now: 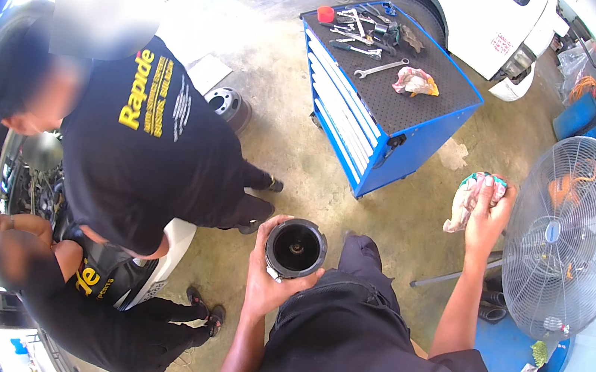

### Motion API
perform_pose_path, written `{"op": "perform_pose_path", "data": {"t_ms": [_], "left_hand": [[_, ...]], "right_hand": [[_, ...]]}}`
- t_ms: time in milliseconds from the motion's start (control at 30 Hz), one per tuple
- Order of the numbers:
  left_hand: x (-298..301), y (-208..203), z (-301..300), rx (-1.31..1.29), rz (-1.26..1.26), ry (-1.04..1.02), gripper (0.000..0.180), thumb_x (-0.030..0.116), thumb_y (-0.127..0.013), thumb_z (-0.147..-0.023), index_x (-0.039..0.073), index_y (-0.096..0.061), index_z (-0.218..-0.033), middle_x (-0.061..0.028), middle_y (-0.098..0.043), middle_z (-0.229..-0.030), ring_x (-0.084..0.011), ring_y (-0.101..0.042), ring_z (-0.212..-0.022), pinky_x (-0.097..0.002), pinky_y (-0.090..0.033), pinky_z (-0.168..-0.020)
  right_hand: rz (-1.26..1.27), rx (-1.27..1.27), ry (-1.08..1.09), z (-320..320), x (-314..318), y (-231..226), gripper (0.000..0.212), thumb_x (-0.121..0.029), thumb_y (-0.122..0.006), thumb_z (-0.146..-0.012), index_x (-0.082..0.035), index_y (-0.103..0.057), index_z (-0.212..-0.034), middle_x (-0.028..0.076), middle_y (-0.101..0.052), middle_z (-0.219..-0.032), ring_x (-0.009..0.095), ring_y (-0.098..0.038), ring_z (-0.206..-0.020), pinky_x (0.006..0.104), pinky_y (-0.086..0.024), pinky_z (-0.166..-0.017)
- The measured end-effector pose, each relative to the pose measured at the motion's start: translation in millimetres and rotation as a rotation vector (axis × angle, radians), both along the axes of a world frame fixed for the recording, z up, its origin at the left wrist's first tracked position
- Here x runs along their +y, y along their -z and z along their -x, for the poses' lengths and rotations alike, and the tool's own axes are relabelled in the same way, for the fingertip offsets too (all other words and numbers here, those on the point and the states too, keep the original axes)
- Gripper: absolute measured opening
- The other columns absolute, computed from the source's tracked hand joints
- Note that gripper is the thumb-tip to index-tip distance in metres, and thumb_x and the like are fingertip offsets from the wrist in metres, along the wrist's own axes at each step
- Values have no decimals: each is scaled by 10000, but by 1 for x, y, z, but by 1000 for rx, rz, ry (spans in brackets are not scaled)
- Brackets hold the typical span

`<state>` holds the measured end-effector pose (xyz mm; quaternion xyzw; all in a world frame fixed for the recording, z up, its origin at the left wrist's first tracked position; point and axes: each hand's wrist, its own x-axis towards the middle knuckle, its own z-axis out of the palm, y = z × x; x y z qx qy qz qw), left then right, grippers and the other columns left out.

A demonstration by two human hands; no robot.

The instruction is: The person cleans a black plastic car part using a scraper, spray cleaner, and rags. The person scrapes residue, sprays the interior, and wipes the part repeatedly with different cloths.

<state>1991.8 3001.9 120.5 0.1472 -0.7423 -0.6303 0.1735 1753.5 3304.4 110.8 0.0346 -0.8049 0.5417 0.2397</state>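
My left hand (269,281) is wrapped round a black cylindrical housing (273,245), its round opening facing up. Inside the dark hollow a small metal piece (296,248) shows at the bottom. Out to the right, my right hand (488,215) grips a crumpled rag (464,202), whitish with pink and green patches, which hangs down from the fingers. The rag is well apart from the housing, close to the fan.
A blue tool cabinet (402,136) with wrenches (381,68) and another rag (415,82) on top stands ahead. A large fan (566,236) is at the right. Two co-workers (158,160) lean over an open engine bay at the left. A wheel rim (228,108) lies on the floor.
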Motion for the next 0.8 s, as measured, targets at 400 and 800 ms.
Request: {"op": "perform_pose_path", "data": {"t_ms": [400, 800], "left_hand": [[9, 17, 182, -30, 163, -170, 872, 178, -997, -684, 58, -531, -1412, -123, -744, -1214, -218, -737, -1152, -387, -565, -1052], [44, 36, 304, -53, 95, -186, 956, 146, -999, -674, 35, -474, -1465, -105, -700, -1248, -196, -699, -1179, -376, -541, -1074]], "right_hand": [[-650, 35, -458, 272, -123, 100, 429, -350, -688, -1053, -114, -628, -1405, 161, -673, -1321, 375, -646, -1288, 476, -536, -1021], [-833, 263, -793, 449, -105, 167, 375, -164, -762, -888, -118, -756, -1260, 91, -702, -1404, 295, -584, -1405, 456, -381, -1257]]}}
